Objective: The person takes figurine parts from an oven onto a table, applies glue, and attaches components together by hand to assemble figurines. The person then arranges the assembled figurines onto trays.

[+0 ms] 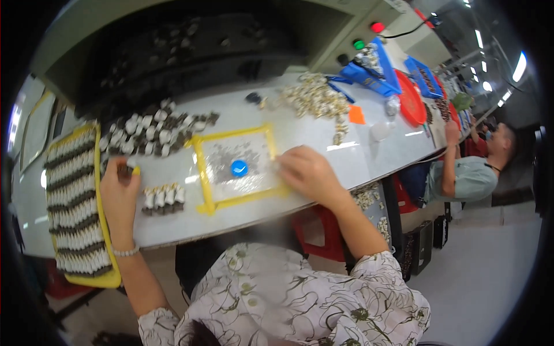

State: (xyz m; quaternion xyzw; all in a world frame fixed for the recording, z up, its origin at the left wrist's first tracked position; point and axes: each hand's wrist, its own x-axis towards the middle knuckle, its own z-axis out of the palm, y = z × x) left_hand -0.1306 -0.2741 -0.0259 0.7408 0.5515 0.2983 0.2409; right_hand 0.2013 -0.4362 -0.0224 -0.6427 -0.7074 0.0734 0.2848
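My left hand (119, 199), a beaded bracelet at its wrist, is closed round a small dark piece (123, 169) beside the pile of parts; a bit of yellow shows at the thumb tip. Just right of it stands a short row of small white parts (163, 197) with dark bases and yellowish tops. My right hand (311, 176) is at the right edge of a yellow-taped rectangle (235, 203), fingertips pinched together; what they hold, if anything, cannot be made out. Inside the rectangle lie a round blue cap (239, 168) and many tiny grey bits (222, 157).
A yellow tray (106, 242) with rows of white-and-dark parts stands left. Loose white-and-dark parts (153, 131) and cream parts (314, 98) are heaped behind. Blue bins (384, 72) and a red round tray (411, 98) stand far right, near a co-worker (470, 173). A machine housing overhangs the back.
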